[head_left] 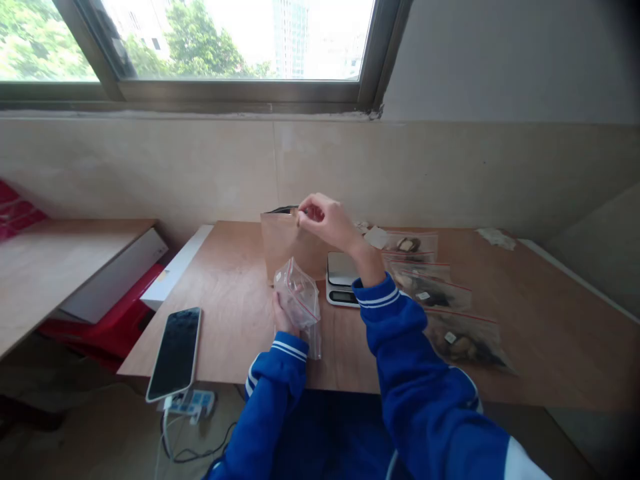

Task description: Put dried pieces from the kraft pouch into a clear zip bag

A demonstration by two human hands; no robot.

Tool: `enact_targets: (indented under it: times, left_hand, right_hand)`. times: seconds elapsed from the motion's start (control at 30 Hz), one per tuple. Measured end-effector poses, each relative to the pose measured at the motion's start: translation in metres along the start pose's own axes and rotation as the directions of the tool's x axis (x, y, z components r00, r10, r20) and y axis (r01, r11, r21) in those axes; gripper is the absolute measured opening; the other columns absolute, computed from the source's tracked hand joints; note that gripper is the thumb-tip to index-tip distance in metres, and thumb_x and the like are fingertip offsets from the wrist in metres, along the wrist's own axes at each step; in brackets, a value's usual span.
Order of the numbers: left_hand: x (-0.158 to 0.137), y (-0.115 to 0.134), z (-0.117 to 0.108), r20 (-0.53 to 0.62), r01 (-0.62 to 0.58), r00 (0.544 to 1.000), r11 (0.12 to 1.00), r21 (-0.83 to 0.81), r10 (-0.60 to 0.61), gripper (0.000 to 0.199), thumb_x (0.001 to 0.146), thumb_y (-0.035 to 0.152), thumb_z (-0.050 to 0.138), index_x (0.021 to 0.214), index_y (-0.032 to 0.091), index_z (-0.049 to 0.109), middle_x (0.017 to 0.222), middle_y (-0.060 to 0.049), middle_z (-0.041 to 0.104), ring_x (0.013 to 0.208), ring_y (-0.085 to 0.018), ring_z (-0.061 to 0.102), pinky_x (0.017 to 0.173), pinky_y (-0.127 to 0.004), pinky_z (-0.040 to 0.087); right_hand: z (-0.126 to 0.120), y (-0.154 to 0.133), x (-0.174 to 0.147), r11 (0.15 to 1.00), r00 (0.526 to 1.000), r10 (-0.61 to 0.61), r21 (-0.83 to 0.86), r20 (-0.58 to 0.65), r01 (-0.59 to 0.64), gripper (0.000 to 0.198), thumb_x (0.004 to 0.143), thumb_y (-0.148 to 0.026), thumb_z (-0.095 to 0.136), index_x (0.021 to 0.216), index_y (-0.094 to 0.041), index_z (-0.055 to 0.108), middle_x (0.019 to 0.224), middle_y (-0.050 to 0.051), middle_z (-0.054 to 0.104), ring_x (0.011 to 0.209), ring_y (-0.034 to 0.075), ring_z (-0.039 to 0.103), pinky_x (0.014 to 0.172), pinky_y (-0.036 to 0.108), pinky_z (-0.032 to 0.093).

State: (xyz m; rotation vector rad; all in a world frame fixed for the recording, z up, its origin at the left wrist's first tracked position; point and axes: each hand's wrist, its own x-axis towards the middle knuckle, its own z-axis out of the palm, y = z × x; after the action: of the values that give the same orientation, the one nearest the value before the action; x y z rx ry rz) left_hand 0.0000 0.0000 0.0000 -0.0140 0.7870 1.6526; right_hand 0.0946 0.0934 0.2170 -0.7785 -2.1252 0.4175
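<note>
1. On the wooden table (240,280), a brown paper bag (283,250) stands upright behind a small white scale (343,279); it looks light and thin, easy to crease.
2. The right hand (327,223) pinches the bag's top rim, a good place to hold.
3. The left hand (283,317) is closed around a clear zip bag (299,298), soft and slippery, held above the table's near edge.
4. 4 filled zip bags (450,313) lie at the right.
</note>
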Motion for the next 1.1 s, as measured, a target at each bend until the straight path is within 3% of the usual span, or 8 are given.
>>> enact_targets:
  times: [0.13, 0.33, 0.53, 0.67, 0.8, 0.97, 1.03, 1.1]
  left_hand:
    - [0.0, 0.0, 0.0, 0.016, 0.014, 1.0, 1.0, -0.003, -0.014, 0.057, 0.091, 0.055, 0.037, 0.128, 0.018, 0.059, 0.097, -0.012, 0.073, 0.093, -0.027, 0.07, 0.082, -0.038, 0.058]
    - [-0.004, 0.001, 0.006, -0.004, -0.052, 0.999, 0.999, 0.01, 0.052, 0.054, 0.094, 0.048, 0.034, 0.134, 0.018, 0.054, 0.1, -0.01, 0.072, 0.09, -0.025, 0.07, 0.081, -0.038, 0.058]
    - [-0.005, 0.002, 0.007, -0.003, -0.001, 1.0, 1.0, -0.025, 0.001, 0.054, 0.093, 0.048, 0.035, 0.127, 0.014, 0.06, 0.096, -0.011, 0.073, 0.085, -0.024, 0.071, 0.079, -0.037, 0.058]
    - [-0.005, 0.002, 0.007, 0.017, -0.014, 1.0, 1.0, -0.01, 0.014, 0.052, 0.091, 0.05, 0.038, 0.114, 0.013, 0.067, 0.092, -0.011, 0.073, 0.085, -0.023, 0.071, 0.08, -0.034, 0.058]
    - [-0.004, -0.001, 0.006, 0.027, -0.111, 0.994, 0.989, 0.098, 0.109, 0.055, 0.088, 0.055, 0.042, 0.109, 0.012, 0.069, 0.1, -0.014, 0.073, 0.094, -0.026, 0.07, 0.084, -0.037, 0.056]
    - [0.001, -0.009, -0.004, 0.002, -0.443, 0.871, 0.784, 0.435, 0.491, 0.047, 0.088, 0.054, 0.048, 0.104, 0.015, 0.068, 0.106, -0.011, 0.071, 0.102, -0.023, 0.066, 0.09, -0.034, 0.051]
    - [-0.001, -0.01, -0.006, 0.1, -0.492, 0.836, 0.655, 0.574, 0.54, 0.047, 0.089, 0.057, 0.044, 0.096, 0.016, 0.068, 0.096, -0.01, 0.072, 0.094, -0.022, 0.067, 0.085, -0.033, 0.052]
    - [-0.004, -0.01, -0.004, 0.244, -0.544, 0.798, 0.484, 0.686, 0.551, 0.048, 0.091, 0.057, 0.039, 0.089, 0.018, 0.066, 0.087, -0.008, 0.071, 0.085, -0.021, 0.066, 0.08, -0.033, 0.052]
  right_hand:
    - [0.021, 0.017, 0.028, 0.976, 0.983, -0.04, -0.218, -0.178, 0.0, 0.013, 0.088, -0.023, 0.05, 0.089, -0.017, 0.062, 0.092, 0.007, 0.059, 0.092, 0.021, 0.052, 0.088, 0.033, 0.039]
    - [0.051, 0.039, 0.026, 0.939, 0.998, 0.023, -0.341, -0.06, -0.042, 0.016, 0.092, -0.025, 0.049, 0.093, -0.018, 0.063, 0.101, 0.009, 0.062, 0.103, 0.025, 0.048, 0.094, 0.037, 0.035]
    - [0.047, 0.038, 0.018, 0.899, 1.0, 0.006, -0.439, -0.015, -0.012, 0.027, 0.097, -0.029, 0.044, 0.092, -0.017, 0.068, 0.113, 0.012, 0.059, 0.111, 0.028, 0.046, 0.099, 0.042, 0.032]
    - [0.038, 0.03, -0.005, 0.93, 0.993, -0.01, -0.366, -0.119, -0.034, 0.026, 0.096, -0.026, 0.044, 0.111, -0.019, 0.064, 0.126, 0.012, 0.052, 0.117, 0.027, 0.046, 0.103, 0.043, 0.031]
    - [0.042, 0.026, -0.059, 0.984, 0.977, 0.087, -0.134, -0.195, -0.115, 0.029, 0.098, -0.033, 0.041, 0.11, -0.018, 0.063, 0.115, 0.011, 0.055, 0.114, 0.023, 0.051, 0.105, 0.039, 0.036]
    - [0.061, 0.025, -0.13, 0.901, 0.92, 0.392, 0.198, 0.004, -0.385, 0.044, 0.092, -0.051, 0.049, 0.119, -0.016, 0.055, 0.114, 0.012, 0.063, 0.102, 0.023, 0.061, 0.09, 0.037, 0.048]
    - [0.063, 0.025, -0.147, 0.841, 0.887, 0.458, 0.293, 0.065, -0.456, 0.04, 0.092, -0.052, 0.049, 0.108, -0.017, 0.06, 0.101, 0.009, 0.068, 0.089, 0.021, 0.065, 0.082, 0.034, 0.051]
    - [0.061, 0.028, -0.157, 0.805, 0.864, 0.503, 0.353, 0.021, -0.477, 0.037, 0.092, -0.051, 0.049, 0.093, -0.017, 0.064, 0.088, 0.007, 0.07, 0.081, 0.021, 0.066, 0.076, 0.032, 0.05]
